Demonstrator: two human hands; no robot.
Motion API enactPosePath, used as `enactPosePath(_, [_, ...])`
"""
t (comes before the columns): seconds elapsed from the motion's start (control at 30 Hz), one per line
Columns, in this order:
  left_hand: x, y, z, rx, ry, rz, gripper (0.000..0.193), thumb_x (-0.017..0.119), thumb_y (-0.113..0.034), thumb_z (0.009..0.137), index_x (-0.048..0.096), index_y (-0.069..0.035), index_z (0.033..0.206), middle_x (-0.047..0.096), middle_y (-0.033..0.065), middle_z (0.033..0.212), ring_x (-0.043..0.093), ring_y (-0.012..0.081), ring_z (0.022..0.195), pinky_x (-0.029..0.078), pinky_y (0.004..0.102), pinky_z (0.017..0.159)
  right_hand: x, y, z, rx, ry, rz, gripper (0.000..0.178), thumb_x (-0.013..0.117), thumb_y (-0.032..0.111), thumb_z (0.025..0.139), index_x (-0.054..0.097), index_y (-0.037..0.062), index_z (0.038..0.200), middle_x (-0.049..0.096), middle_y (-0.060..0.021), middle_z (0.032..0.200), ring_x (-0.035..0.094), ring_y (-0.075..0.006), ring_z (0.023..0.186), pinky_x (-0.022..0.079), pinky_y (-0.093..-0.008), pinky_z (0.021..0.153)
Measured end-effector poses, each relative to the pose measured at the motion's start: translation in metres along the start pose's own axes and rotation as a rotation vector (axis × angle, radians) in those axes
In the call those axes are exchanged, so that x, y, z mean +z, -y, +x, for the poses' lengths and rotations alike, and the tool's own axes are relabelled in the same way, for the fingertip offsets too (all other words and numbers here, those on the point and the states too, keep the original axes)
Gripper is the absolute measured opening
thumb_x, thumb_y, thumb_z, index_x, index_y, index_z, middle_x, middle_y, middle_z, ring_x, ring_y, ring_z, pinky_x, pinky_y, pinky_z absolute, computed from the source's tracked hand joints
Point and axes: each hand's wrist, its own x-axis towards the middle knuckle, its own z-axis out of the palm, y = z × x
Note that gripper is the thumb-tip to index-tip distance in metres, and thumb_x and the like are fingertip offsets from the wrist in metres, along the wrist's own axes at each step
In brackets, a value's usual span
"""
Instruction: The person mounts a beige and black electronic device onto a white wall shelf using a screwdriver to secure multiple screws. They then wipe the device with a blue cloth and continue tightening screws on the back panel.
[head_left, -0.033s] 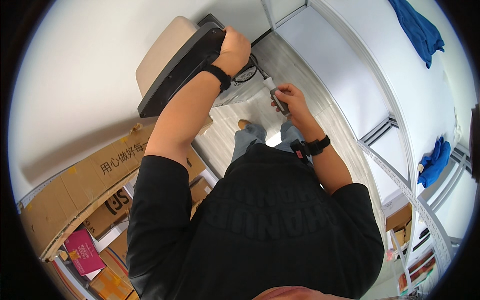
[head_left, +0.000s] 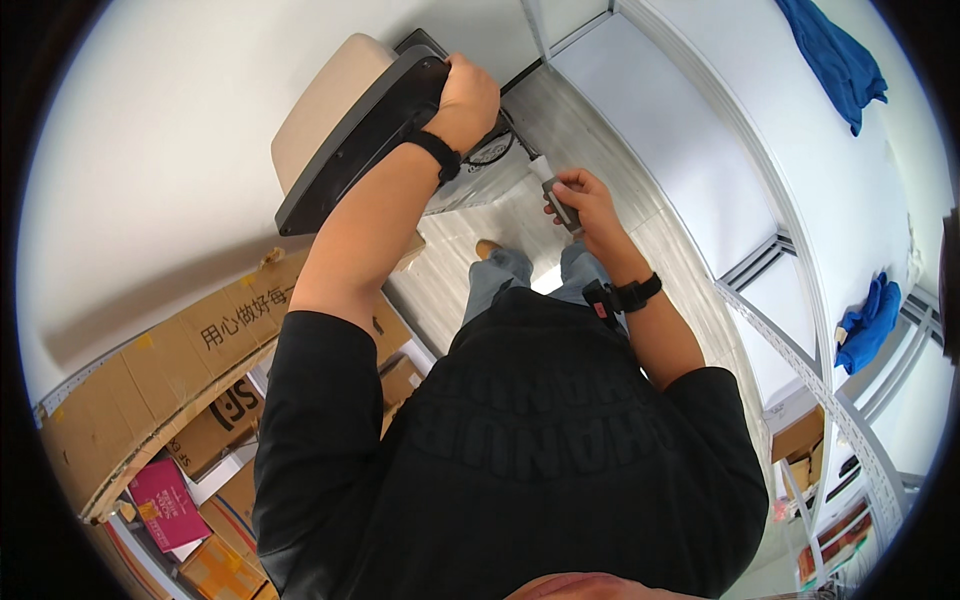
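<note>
Grey floor (head_left: 600, 140) below, your left hand (head_left: 470, 100) curled over the seat (head_left: 345, 120), right hand (head_left: 588, 207) closed round the tool (head_left: 543, 171). I'd brace that seat firmly, tool straight.

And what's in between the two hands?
In the head view: the white end of the tool in the right hand, then a thin dark rod or cord, with floor behind.
</note>
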Motion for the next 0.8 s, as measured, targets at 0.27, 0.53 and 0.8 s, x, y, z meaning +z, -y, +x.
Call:
enactPosePath(0.27, [-0.006,0.0,-0.002,-0.018,0.015,-0.024,0.027,0.054,-0.027,0.087,0.072,-0.012,0.099,0.069,0.0079,0.1,0.064,0.0228,0.096,0.041,0.0429,0.087,-0.039,0.015,-0.033,-0.055,-0.008,0.012,0.019,0.057,0.012,0.092,0.053,0.0031,0.109,0.066,-0.0099,0.094,0.066,-0.0182,0.077,0.05,-0.0276,0.06])
enactPosePath(0.53, [-0.008,-0.002,-0.001,-0.087,-0.014,-0.116,0.025,0.054,-0.024,0.086,0.072,-0.011,0.099,0.068,0.0087,0.103,0.062,0.0257,0.1,0.041,0.0421,0.086,-0.068,0.046,-0.062,-0.148,-0.006,0.027,0.02,0.056,0.011,0.092,0.053,0.0004,0.109,0.064,-0.012,0.092,0.064,-0.0193,0.075,0.05,-0.0284,0.059])
enactPosePath(0.8, [-0.018,-0.04,-0.014,0.09,-0.531,-0.629,0.02,0.062,-0.021,0.077,0.069,-0.009,0.091,0.065,0.0104,0.092,0.062,0.0284,0.09,0.046,0.042,0.079,-0.082,0.052,-0.084,-0.251,-0.196,0.112,0.024,0.057,0.013,0.09,0.053,0.0005,0.111,0.064,-0.0146,0.092,0.064,-0.0207,0.075,0.051,-0.029,0.06])
